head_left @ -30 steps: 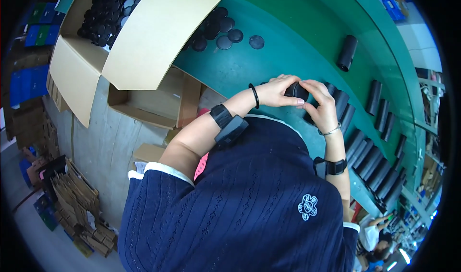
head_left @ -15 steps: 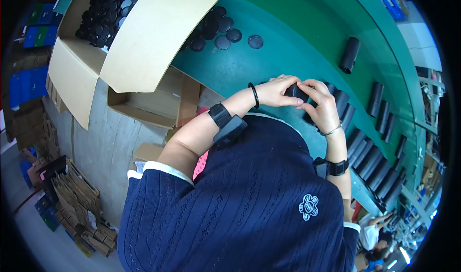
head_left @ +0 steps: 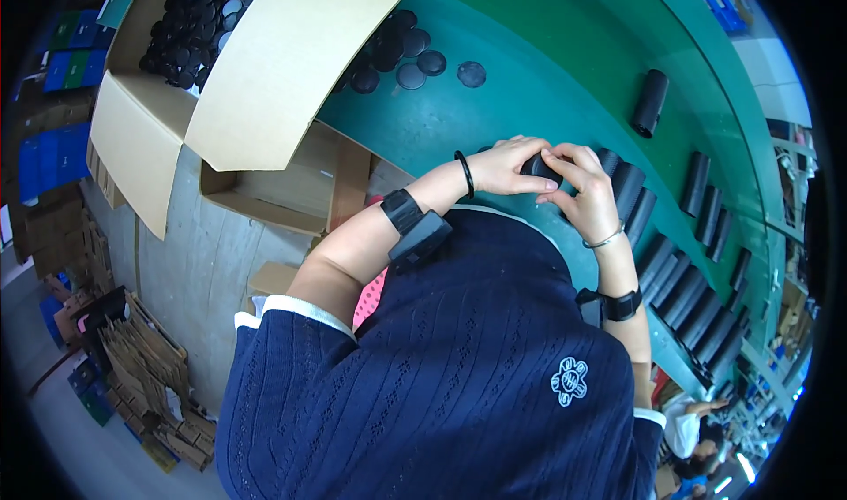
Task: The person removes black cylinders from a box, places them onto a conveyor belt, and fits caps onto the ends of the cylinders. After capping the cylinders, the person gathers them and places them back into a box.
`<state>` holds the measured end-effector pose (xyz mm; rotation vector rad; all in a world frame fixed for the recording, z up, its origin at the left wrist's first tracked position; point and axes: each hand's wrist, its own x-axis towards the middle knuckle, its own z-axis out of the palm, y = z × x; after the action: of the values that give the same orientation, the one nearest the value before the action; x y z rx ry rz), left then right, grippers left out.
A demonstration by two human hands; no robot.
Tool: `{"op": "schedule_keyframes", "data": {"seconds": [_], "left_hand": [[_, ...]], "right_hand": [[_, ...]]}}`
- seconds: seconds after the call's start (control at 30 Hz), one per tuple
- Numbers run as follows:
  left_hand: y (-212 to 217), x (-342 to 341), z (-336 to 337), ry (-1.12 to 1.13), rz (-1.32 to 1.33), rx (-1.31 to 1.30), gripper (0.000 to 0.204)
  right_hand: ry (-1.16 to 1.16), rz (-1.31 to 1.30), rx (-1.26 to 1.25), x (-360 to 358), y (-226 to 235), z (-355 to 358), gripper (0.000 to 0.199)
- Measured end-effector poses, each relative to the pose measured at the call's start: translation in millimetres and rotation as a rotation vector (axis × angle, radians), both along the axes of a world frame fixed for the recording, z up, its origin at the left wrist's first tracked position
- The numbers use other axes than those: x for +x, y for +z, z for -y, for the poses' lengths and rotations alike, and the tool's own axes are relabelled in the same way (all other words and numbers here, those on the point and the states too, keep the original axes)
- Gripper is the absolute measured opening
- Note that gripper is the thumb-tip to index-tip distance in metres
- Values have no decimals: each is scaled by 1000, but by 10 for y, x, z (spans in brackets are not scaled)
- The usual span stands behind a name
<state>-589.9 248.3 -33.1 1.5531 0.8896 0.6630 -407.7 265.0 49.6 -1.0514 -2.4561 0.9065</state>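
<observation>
Between my two hands is a black cylindrical piece [head_left: 535,168], with only part of its dark surface showing. My left hand [head_left: 507,167] is closed around it, the thumb lying along its near side. From the other side my right hand [head_left: 584,187] bends its fingers and thumb onto the piece. Just beyond my right hand several black tubes [head_left: 627,187] lie side by side on the green worktop [head_left: 432,130]. Loose black discs [head_left: 431,63] are scattered on the worktop to the far left of my hands.
An open carton [head_left: 291,59] full of black discs stands at the far left, its flaps spread. Below it is another open box [head_left: 282,187]. More black tubes [head_left: 688,302] lie in a row at right, and a single tube [head_left: 650,103] rests farther back on the green surface.
Both hands keep hold of the black piece. My right fingertips have shifted slightly to the left over it.
</observation>
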Motion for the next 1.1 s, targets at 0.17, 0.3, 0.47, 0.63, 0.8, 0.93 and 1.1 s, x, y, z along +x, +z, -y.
{"op": "schedule_keyframes", "data": {"seconds": [0.17, 0.3, 0.47, 0.63, 0.8, 0.93, 1.1], "left_hand": [[-12, -63, 93, 73, 148, -100, 64], [2, -67, 103, 59, 142, -129, 75], [-69, 14, 160, 169, 163, -47, 74], [-20, 36, 111, 156, 143, -12, 72], [33, 192, 153, 349, 127, -10, 71], [254, 250, 173, 260, 311, -228, 70], [60, 213, -90, 116, -129, 267, 94]], "right_hand": [[-53, -331, -322, 47, -277, 5, 41], [-241, -377, -787, 27, -413, 21, 28], [-296, -408, -1101, 5, -381, -81, 27], [-355, -371, -930, -20, -319, -82, 21], [-433, -427, -1035, 46, -418, -172, 19], [-459, -494, -1084, 117, -375, -107, 20], [-630, -663, -1090, 362, -619, -300, 28]]}}
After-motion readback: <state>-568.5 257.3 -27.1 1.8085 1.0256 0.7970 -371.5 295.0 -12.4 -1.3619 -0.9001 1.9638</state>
